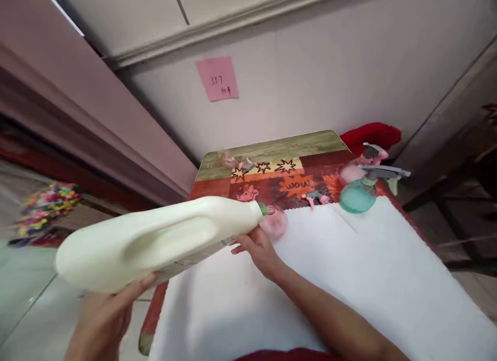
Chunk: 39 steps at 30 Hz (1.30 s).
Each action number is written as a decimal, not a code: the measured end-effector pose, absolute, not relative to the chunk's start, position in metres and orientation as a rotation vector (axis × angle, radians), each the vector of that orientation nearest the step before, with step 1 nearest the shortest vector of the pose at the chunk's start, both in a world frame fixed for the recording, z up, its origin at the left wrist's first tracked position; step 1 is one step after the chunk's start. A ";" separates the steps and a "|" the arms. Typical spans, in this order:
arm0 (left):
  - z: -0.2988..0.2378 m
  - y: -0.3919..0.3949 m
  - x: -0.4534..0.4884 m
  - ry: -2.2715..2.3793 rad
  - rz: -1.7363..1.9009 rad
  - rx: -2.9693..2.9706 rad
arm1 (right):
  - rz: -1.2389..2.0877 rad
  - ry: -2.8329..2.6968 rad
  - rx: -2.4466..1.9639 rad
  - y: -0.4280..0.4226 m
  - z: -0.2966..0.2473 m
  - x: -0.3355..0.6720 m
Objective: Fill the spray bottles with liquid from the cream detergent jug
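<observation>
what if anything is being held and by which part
A large white bottle: the left hand holds its underside toward the base; the right hand is under the neck end, though whether it grips is unclear.

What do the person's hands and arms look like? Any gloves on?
No gloves: the left hand and the right hand are both bare. The right forearm shows no sleeve, watch or bracelet. The left forearm is cut off, so I can't tell there. Dark red cloth, maybe clothing, shows below.
</observation>
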<state>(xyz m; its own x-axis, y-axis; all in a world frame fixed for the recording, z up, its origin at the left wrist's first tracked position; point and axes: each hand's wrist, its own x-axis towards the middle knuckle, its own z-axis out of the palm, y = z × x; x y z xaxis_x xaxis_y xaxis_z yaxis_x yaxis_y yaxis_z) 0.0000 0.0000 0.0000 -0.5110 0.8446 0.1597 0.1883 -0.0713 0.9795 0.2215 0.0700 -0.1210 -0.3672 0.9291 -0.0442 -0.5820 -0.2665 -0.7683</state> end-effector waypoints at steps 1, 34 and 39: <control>0.000 0.001 -0.001 1.681 1.631 1.121 | 1.821 -0.821 -0.618 0.070 -0.122 0.221; -0.148 -0.037 -0.007 0.751 1.793 0.313 | 1.463 -1.440 -0.901 0.022 -0.080 0.172; -0.131 -0.036 0.006 0.777 1.802 0.345 | 1.384 -1.446 -0.973 0.017 -0.071 0.166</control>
<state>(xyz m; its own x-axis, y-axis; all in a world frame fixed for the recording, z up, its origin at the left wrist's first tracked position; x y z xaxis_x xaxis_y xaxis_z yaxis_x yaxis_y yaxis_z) 0.0061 -0.0357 -0.1314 -0.3671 0.9203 -0.1352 -0.7303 -0.1952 0.6546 0.1664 0.0172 -0.0706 -0.3013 0.9503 0.0782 -0.0364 0.0705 -0.9968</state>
